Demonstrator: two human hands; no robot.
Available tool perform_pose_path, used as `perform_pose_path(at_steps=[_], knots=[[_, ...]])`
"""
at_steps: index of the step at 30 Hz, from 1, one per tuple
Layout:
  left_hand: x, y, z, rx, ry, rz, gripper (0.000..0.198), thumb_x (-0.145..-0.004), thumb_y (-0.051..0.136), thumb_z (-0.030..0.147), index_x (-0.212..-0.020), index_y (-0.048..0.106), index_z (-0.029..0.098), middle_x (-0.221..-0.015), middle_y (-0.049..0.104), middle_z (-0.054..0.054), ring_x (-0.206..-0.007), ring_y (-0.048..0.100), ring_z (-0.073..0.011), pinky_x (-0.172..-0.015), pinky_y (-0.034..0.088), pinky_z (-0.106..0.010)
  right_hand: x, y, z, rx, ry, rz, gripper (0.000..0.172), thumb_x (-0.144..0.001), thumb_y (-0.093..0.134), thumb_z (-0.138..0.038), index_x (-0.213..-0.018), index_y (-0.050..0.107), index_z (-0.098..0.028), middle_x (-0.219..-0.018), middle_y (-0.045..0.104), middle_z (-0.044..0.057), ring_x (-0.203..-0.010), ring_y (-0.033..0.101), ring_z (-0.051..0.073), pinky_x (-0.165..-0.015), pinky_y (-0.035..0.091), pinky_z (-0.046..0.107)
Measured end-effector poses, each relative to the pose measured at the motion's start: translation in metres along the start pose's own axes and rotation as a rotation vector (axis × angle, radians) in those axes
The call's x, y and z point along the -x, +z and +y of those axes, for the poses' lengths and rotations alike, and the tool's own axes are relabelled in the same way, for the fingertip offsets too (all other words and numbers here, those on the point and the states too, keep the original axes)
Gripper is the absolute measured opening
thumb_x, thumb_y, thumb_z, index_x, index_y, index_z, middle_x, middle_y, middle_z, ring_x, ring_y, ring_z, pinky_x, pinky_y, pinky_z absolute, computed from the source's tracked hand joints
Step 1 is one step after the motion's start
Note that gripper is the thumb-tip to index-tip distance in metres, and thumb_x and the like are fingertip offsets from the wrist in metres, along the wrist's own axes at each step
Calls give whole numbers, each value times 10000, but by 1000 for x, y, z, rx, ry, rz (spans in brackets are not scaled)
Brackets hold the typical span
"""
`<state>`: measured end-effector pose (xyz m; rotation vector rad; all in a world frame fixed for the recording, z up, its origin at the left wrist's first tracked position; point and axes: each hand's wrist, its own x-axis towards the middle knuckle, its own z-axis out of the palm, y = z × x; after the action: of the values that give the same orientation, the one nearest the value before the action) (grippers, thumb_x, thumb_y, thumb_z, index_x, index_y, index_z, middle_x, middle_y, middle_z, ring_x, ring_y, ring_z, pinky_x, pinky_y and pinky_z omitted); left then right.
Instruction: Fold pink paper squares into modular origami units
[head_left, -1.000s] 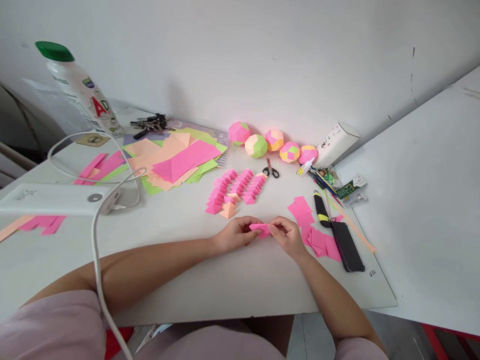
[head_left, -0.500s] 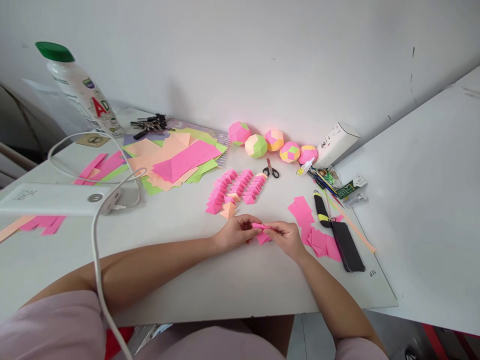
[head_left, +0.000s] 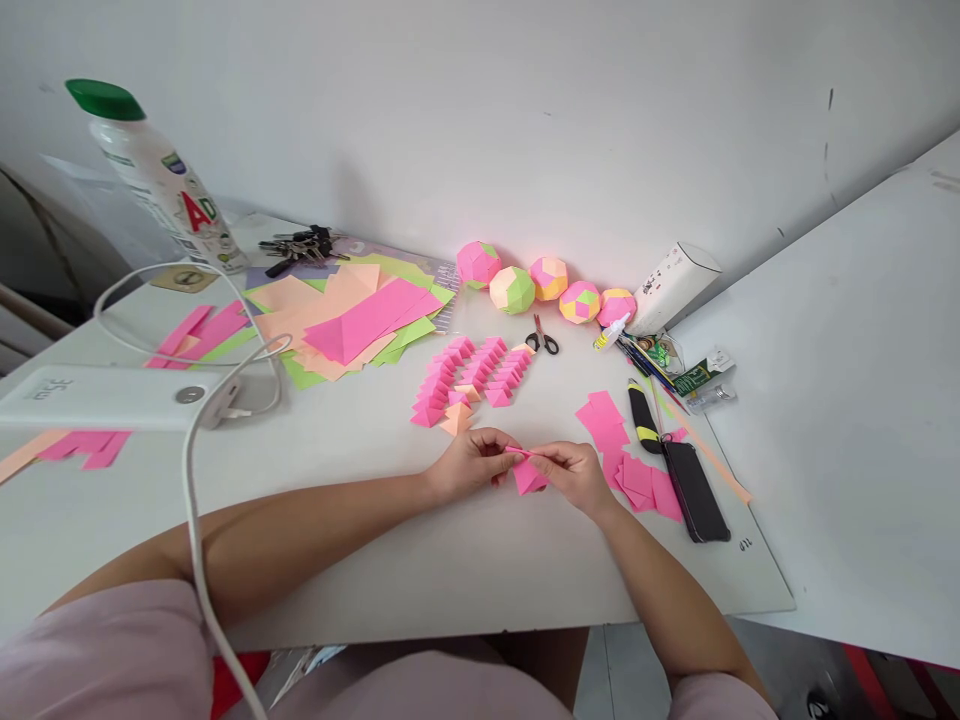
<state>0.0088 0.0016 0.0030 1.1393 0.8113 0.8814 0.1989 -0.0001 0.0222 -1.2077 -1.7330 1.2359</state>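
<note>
Between both hands is a piece of pink paper (head_left: 529,477), partly folded, its lower part hanging in a point. My left hand (head_left: 474,464) pinches its left edge between thumb and fingers. On the other side my right hand (head_left: 573,474) pinches the top right edge, and its thumb lies across the paper. Just beyond the hands stand rows of folded pink paper units (head_left: 442,375), with a few peach ones among them. Flat pink paper squares (head_left: 637,483) lie to the right of my right hand.
Small scissors (head_left: 541,336) lie behind the folded units, before several paper balls (head_left: 512,290) along the wall. A cutter (head_left: 643,416) and black phone (head_left: 696,492) are at right. Coloured sheets (head_left: 360,325) spread at left. A power bank (head_left: 97,398) trails a white cable (head_left: 190,490) across my left arm.
The pink paper has turned between my fingers, so more of its lower face shows as a point. Both hands stay in nearly the same place.
</note>
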Motion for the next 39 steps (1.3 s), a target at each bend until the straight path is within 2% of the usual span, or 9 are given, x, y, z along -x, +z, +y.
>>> perform_pose_path(at_steps=[10, 14, 17, 23, 31, 39], knots=[[0, 1, 1, 37, -2, -17, 288, -716, 659, 411, -728, 627, 124, -500, 560, 20, -448, 510, -76, -435, 434, -203, 0, -1, -4, -179, 88, -69, 181, -748, 656, -335, -769, 699, -160, -571, 623, -5, -464, 585, 117, -443, 503, 247], [0, 1, -1, 42, -6, -7, 292, -717, 664, 403, -802, 613, 128, -522, 570, 25, -460, 523, -77, -440, 446, -204, -1, -2, -3, -211, 128, -78, 185, -753, 652, -332, -759, 688, -151, -577, 621, -1, -463, 580, 119, -432, 500, 252], [-1, 2, -1, 50, -9, -1, 305, -715, 670, 397, -836, 595, 127, -531, 570, 29, -467, 532, -80, -445, 449, -205, -1, -1, -2, -144, 132, -46, 186, -757, 647, -338, -761, 679, -155, -598, 625, -1, -489, 576, 115, -439, 500, 242], [-2, 1, -2, 25, -12, -33, 288, -722, 665, 385, -813, 586, 123, -542, 563, 27, -475, 533, -78, -449, 449, -203, -1, 3, -4, 29, -8, -26, 221, -781, 624, -344, -906, 714, -185, -772, 702, 43, -663, 619, 144, -541, 511, 243], [-1, 1, -4, 23, 3, -35, 265, -730, 658, 377, -782, 579, 130, -536, 558, 29, -475, 532, -81, -448, 448, -206, 0, 3, 0, -85, 50, -61, 227, -762, 637, -351, -886, 733, -187, -672, 674, 19, -579, 631, 144, -467, 577, 264], [-1, 2, -2, 27, 6, -27, 274, -721, 662, 394, -753, 579, 134, -530, 560, 26, -465, 526, -82, -443, 442, -209, 1, 2, -4, -118, 53, -99, 174, -783, 625, -301, -862, 731, -187, -617, 646, 0, -469, 601, 103, -419, 540, 218]])
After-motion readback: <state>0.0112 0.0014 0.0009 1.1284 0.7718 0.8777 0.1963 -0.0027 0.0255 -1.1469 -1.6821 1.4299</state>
